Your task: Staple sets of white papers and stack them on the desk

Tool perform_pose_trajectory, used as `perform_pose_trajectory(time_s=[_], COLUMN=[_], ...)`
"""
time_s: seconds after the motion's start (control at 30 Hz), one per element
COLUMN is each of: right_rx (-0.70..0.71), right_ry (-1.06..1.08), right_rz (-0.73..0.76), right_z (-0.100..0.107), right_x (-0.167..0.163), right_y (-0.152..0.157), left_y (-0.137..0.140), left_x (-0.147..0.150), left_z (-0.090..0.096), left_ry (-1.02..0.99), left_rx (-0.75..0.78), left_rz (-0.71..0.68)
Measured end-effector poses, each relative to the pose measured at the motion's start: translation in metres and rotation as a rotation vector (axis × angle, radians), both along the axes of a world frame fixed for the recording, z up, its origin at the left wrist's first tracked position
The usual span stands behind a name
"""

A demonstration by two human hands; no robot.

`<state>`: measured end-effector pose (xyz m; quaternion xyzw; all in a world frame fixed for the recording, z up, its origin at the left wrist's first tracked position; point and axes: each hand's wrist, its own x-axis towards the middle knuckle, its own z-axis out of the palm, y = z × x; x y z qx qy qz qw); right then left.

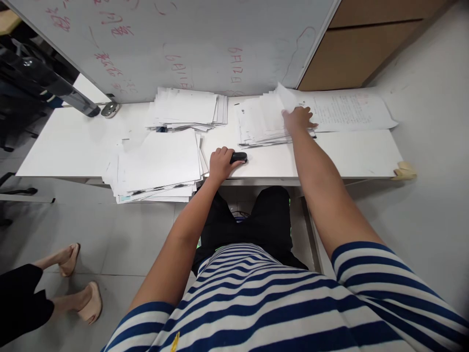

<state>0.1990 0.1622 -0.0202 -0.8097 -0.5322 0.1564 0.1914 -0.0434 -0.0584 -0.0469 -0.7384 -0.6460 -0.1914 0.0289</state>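
My left hand (221, 164) rests near the front edge of the white bench (69, 146), gripping a small dark tool (239, 157). My right hand (298, 120) reaches onto the right paper stack (256, 117), thumb against a raised sheet (287, 97), the other fingers spread to the right. Beyond them a printed sheet (348, 110) lies along the back. To my left, one paper pile (186, 107) sits against the whiteboard (205, 29) with its red handwriting; a nearer paper pile (161, 161) overhangs the front edge. On the floor (139, 244) at far left I see another person's sandals (91, 304).
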Motion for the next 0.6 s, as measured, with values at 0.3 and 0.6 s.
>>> perform_pose_trajectory(time_s=[0.3,0.6], right_rx=[0.139,0.422], right_ry=[0.019,0.647], right_rz=[0.056,0.523], right_z=[0.013,0.070], right_x=[0.005,0.047], right_y=[-0.019,-0.119], left_y=[0.002,-0.005], left_x=[-0.001,-0.001], left_z=[-0.003,0.001], left_ry=[-0.017,-0.311], left_rx=[0.003,0.113], left_rz=[-0.007,0.019])
